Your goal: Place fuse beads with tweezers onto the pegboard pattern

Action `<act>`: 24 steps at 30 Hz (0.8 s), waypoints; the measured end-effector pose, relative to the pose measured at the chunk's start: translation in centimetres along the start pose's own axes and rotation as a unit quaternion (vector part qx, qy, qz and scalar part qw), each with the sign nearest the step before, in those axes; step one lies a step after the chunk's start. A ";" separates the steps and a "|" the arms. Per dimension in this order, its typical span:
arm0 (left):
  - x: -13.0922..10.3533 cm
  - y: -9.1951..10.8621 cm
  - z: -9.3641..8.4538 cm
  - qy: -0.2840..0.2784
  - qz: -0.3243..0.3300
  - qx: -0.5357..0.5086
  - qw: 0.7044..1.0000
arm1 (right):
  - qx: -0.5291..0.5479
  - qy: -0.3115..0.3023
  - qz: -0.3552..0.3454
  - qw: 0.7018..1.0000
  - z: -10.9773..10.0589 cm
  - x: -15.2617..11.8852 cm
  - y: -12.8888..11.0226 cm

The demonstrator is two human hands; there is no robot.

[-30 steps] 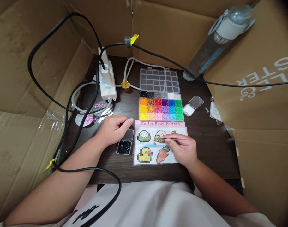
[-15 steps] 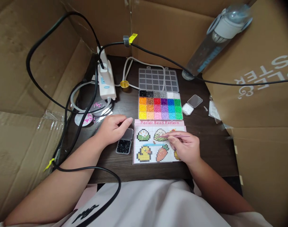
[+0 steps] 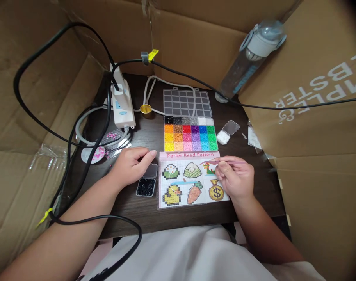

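Note:
My right hand [image 3: 236,177] grips pink tweezers [image 3: 217,162], their tips pointing left over the sheet between the rice-ball and dragon pictures. Under them lies the Perler bead pattern sheet [image 3: 184,174], covered by a clear pegboard, with pictures of rice balls, a duck, a carrot and a money bag. I cannot make out a bead at the tips. My left hand [image 3: 134,166] rests with fingers curled and thumb laid forward, holding nothing visible. Just beside it sits a small open box of black beads [image 3: 145,187], its clear lid [image 3: 151,171] folded back under the hand's edge.
Behind the sheet stands an open bead organizer [image 3: 191,134] with colour-sorted beads. Right of it are a small box of white beads [image 3: 223,137] and a water bottle [image 3: 242,66]. A power strip [image 3: 122,105], a gold tin [image 3: 146,111] and black cables [image 3: 106,125] occupy the left. Cardboard walls enclose the table.
My right hand with the tweezers has moved right, off the rice-ball picture, uncovering the money bag. My left hand stays by the black beads. The whole view has shifted slightly.

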State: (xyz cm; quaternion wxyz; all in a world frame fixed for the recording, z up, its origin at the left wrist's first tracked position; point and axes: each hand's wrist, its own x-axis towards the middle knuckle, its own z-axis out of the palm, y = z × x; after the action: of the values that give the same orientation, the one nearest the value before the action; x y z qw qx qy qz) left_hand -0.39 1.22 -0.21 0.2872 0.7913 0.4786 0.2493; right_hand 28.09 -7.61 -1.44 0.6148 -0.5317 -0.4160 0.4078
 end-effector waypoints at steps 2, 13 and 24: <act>-0.1 -0.2 0.0 -0.004 0.002 0.003 1.000 | 0.029 0.007 0.020 0.999 0.6 0.3 0.0; -0.4 -0.8 -0.2 0.001 0.012 0.011 1.000 | -0.029 -0.004 -0.031 0.999 5.5 6.4 -1.0; -0.4 -0.9 -0.1 -0.010 0.009 -0.002 1.000 | -0.188 0.014 -0.095 0.977 8.3 7.4 0.5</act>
State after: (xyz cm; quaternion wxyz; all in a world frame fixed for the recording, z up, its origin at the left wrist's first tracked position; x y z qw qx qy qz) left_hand -1.15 1.17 -0.83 0.2913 0.7975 0.4681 0.2450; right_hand 22.61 2.03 -0.65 0.5455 -0.6016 -0.5253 0.2542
